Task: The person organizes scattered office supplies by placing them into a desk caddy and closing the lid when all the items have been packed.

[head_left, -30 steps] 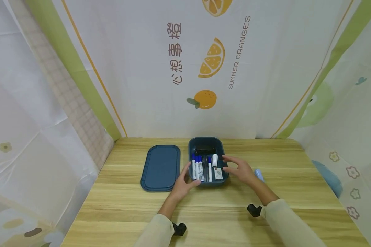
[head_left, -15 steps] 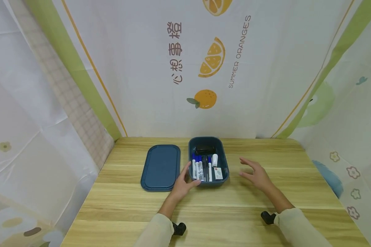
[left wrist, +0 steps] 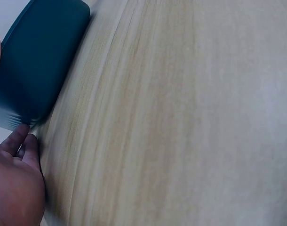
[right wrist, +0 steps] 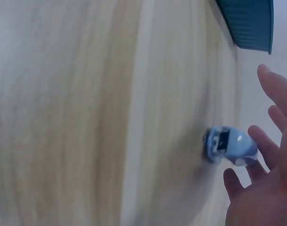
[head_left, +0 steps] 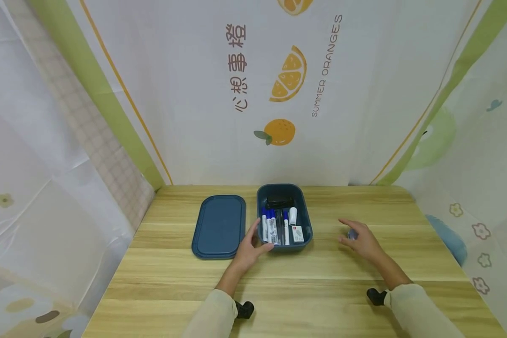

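Observation:
A dark blue plastic box (head_left: 307, 220) stands uncovered on the table. In it lie several blue-capped white markers (head_left: 272, 230), black items (head_left: 280, 203), a rounded white object (head_left: 293, 216) and a small white carton (head_left: 297, 234). My left hand (head_left: 247, 253) touches the box's near left corner, thumb at the front, other fingers along the left side. To the right of the box, my right hand (head_left: 365, 243) is beside a small light blue rounded object (right wrist: 235, 145) with a dark patch. Its fingers are spread loosely around that object; firm contact cannot be made out.
The box's dark blue lid (head_left: 220, 226) lies flat left of the box. Printed white cloth (head_left: 194, 103) hangs behind the wooden table (head_left: 304, 295) and at both sides.
My right hand has moved from the box's right side rightward to the light blue object, which it hid midway. The left hand has stayed at the box corner. The head view has shifted slightly.

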`<state>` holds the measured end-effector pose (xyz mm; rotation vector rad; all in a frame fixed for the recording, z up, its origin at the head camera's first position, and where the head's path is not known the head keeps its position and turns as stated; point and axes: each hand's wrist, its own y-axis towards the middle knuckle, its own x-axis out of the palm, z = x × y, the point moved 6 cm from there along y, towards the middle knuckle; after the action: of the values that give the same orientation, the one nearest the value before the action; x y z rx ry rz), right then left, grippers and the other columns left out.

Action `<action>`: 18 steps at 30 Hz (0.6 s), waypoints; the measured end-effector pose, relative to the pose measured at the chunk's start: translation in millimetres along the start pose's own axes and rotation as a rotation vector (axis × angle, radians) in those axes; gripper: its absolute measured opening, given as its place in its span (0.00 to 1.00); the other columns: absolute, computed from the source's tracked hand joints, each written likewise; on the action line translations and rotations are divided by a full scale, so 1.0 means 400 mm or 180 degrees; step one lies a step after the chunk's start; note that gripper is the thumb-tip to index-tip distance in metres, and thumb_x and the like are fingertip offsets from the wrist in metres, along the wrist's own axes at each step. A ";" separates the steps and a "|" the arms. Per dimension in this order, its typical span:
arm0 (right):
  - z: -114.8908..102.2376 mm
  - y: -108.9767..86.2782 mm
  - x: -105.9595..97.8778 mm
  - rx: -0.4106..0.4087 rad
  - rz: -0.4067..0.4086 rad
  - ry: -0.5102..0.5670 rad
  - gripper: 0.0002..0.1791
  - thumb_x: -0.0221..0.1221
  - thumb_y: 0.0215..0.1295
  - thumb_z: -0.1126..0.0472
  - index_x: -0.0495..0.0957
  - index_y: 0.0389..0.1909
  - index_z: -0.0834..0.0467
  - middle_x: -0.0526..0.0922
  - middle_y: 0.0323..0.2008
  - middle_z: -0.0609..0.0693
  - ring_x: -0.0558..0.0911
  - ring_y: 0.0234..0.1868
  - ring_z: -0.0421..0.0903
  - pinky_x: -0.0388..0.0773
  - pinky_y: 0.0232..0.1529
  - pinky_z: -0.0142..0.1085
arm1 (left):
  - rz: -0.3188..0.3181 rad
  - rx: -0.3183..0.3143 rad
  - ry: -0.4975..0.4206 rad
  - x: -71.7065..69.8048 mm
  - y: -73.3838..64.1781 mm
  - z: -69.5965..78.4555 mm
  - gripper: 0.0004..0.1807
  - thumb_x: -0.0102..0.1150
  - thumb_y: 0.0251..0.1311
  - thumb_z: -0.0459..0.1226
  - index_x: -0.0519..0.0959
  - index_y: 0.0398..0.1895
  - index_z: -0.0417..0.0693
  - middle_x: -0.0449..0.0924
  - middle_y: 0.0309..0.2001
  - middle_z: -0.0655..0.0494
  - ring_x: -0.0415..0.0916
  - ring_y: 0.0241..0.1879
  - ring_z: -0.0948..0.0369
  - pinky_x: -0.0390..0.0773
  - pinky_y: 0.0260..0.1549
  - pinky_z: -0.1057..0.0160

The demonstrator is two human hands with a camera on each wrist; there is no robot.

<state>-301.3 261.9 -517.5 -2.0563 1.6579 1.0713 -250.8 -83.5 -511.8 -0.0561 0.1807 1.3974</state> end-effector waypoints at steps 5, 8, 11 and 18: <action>0.030 -0.016 -0.002 0.0112 -0.0082 0.0063 0.38 0.69 0.58 0.63 0.64 0.67 0.69 0.63 0.65 0.73 0.61 0.64 0.73 0.60 0.59 0.66 | -0.0013 0.0015 -0.0016 0.000 0.001 -0.001 0.46 0.67 0.59 0.33 0.51 0.76 0.42 0.60 0.66 0.28 0.53 0.69 0.38 0.53 0.67 0.45; 0.049 -0.026 -0.006 0.0146 -0.0117 0.0097 0.41 0.69 0.57 0.62 0.62 0.68 0.69 0.60 0.66 0.74 0.61 0.64 0.73 0.64 0.57 0.64 | -0.0026 0.0003 0.0005 -0.001 0.002 -0.005 0.47 0.67 0.59 0.35 0.51 0.77 0.43 0.58 0.67 0.28 0.53 0.70 0.39 0.53 0.67 0.46; 0.068 -0.035 -0.009 0.0202 -0.0157 0.0150 0.42 0.69 0.57 0.64 0.60 0.69 0.69 0.63 0.64 0.74 0.67 0.60 0.70 0.69 0.54 0.60 | -0.0048 -0.0012 0.0024 0.000 0.003 -0.010 0.47 0.67 0.59 0.36 0.50 0.77 0.44 0.58 0.67 0.29 0.53 0.70 0.40 0.54 0.67 0.47; 0.083 -0.040 -0.016 0.0271 -0.0177 0.0034 0.43 0.69 0.56 0.65 0.60 0.70 0.69 0.67 0.62 0.74 0.72 0.56 0.69 0.70 0.52 0.59 | -0.0031 0.0025 -0.0018 -0.003 0.006 -0.012 0.47 0.67 0.59 0.34 0.51 0.76 0.43 0.60 0.66 0.29 0.55 0.69 0.39 0.54 0.67 0.46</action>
<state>-299.1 292.2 -539.3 -2.0449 1.6126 0.9567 -253.6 -84.9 -516.4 -0.0463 0.1811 1.3869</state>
